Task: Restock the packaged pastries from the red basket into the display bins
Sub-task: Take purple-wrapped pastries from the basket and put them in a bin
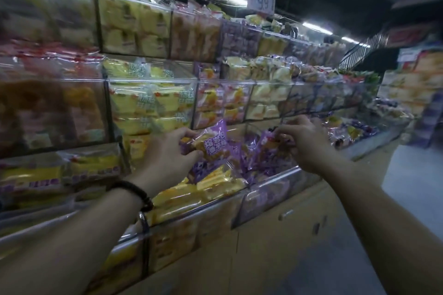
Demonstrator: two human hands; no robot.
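Note:
My left hand [165, 153] grips a purple-wrapped pastry pack [213, 143] and holds it upright over the lower display bin [271, 179]. My right hand [302, 139] pinches another purple pastry pack [268, 148] that rests among several purple packs in that same bin. A black bead bracelet sits on my left wrist. The red basket is out of view.
Clear acrylic bins in three tiers run along the left, filled with yellow, orange and purple packs. Yellow packs [211, 187] fill the bin section just left of the purple ones. Wooden cabinet doors [287, 227] stand below. A 9.9 price sign [261, 2] hangs above. Aisle floor opens at right.

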